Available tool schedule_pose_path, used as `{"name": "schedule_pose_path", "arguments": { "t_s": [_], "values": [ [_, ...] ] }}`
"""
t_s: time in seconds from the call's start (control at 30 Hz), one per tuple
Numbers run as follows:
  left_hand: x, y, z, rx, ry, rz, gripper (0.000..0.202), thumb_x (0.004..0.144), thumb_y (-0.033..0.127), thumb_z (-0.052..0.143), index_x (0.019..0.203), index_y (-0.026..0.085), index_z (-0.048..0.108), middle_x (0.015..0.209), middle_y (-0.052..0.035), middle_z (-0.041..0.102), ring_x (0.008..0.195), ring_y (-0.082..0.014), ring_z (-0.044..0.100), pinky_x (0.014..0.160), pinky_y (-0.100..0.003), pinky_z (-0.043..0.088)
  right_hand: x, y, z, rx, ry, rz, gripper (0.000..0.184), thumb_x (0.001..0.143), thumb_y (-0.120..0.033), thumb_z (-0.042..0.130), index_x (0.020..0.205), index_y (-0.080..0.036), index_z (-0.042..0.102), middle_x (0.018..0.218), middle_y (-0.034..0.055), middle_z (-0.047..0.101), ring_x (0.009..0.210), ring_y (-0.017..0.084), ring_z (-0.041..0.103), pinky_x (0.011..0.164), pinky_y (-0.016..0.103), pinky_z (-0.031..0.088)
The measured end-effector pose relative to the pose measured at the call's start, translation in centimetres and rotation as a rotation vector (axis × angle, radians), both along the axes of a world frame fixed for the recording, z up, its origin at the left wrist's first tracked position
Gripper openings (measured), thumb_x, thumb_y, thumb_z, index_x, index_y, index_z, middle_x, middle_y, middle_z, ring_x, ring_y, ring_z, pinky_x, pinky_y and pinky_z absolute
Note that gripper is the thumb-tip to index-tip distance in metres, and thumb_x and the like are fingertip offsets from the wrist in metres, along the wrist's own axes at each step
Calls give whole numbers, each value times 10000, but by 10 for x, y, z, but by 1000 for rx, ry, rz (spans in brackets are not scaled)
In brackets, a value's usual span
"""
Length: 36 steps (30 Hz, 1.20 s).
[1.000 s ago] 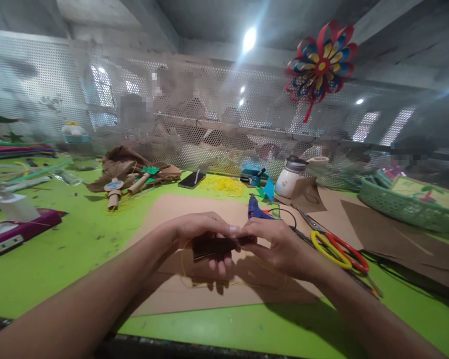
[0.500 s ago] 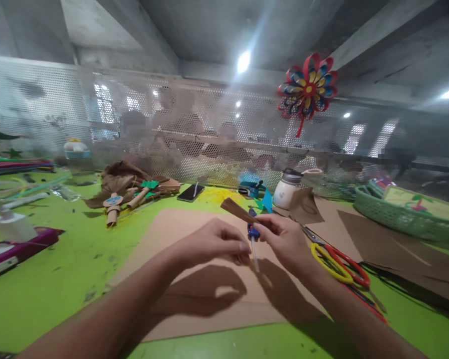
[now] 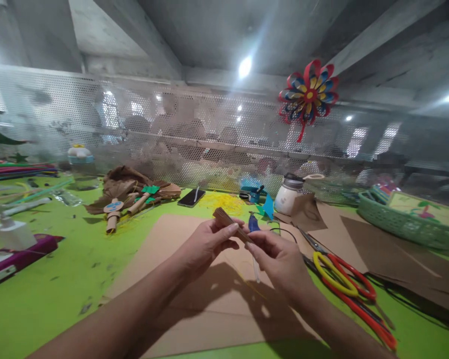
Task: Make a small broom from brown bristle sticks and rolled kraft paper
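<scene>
Brown paper bundle [image 3: 224, 218] | left grip [image 3: 205, 245]: middle | right grip [image 3: 281, 255]: lower end

No text, label, brand, number or sign can be read on the table [image 3: 56, 304] or beyond.

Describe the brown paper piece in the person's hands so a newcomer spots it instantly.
On the green table, find the tan board before the person. Above it, the left hand and right hand both hold the brown paper piece. It is a narrow, tilted strip held up, unlike the wide brown sheets lying at the right.
</scene>
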State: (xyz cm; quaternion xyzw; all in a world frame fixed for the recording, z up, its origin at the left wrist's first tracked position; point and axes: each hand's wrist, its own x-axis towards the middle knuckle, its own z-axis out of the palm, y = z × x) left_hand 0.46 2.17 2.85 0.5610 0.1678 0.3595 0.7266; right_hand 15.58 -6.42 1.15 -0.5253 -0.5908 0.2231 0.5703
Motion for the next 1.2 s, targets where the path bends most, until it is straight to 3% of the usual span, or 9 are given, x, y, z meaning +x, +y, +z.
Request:
{"name": "schedule_pose_path", "arguments": {
  "t_s": [0.23,0.5,0.6,0.7,0.8,0.87,0.97,1.1,1.2],
  "values": [
    [4,1,-6,-68,-76,-29,244,763,288,732,912,96,714,964,-121,706,930,-200,629,926,-346,444,-2,1,1,-24,111,35,227,792,-354,659,918,-169,694,680,-2,615,494,73,405,416,203,295],
    [10,-6,-8,-68,-101,26,175,783,257,706,849,95,715,837,-86,698,809,-170,636,815,-301,498,-8,2,-1,-56,169,55,276,779,-401,666,896,-151,669,607,-18,590,450,86,469,428,225,419],
    [-1,4,12,-112,-121,159,113,814,202,659,796,96,694,796,-85,692,752,-158,640,744,-276,519,-8,3,-3,-20,86,44,336,782,-403,664,1004,-151,651,805,55,681,659,161,624,599,291,521],
    [-22,24,45,-208,-302,354,162,873,116,540,778,79,667,756,-91,675,689,-137,638,697,-261,531,0,12,-3,10,-143,-83,323,813,-389,607,1017,-142,649,974,105,700,840,201,659,703,310,537],
    [-42,44,73,-218,-404,440,254,924,125,446,741,110,623,691,-45,638,659,-96,620,678,-207,525,16,31,6,-36,-350,-184,211,825,-303,552,869,-135,673,765,60,708,673,177,662,615,287,527],
    [-48,52,80,-221,-505,557,274,933,128,425,720,114,598,658,-28,616,629,-91,608,663,-211,529,29,50,17,-75,-444,-239,207,834,-267,536,730,-144,667,652,36,678,614,172,644,579,277,502],
    [-47,55,68,-201,-518,573,261,925,121,436,717,118,594,659,-13,612,626,-80,601,685,-210,531,45,89,41,-141,-635,-330,260,850,-305,585,663,-139,655,701,52,677,727,192,642,679,308,500],
    [-38,53,39,-223,-430,520,200,893,118,484,751,108,623,679,-40,638,634,-101,606,647,-228,525,53,150,66,-281,-872,-350,245,918,-319,554,1108,-172,603,1147,71,613,954,204,617,815,393,520],
    [-36,50,27,-231,-372,486,133,861,143,539,774,105,633,670,-47,645,633,-119,611,654,-251,521,47,195,70,-396,-999,-300,281,900,-311,584,1152,-188,592,1204,63,586,1004,234,606,811,384,524]
  ]
}}
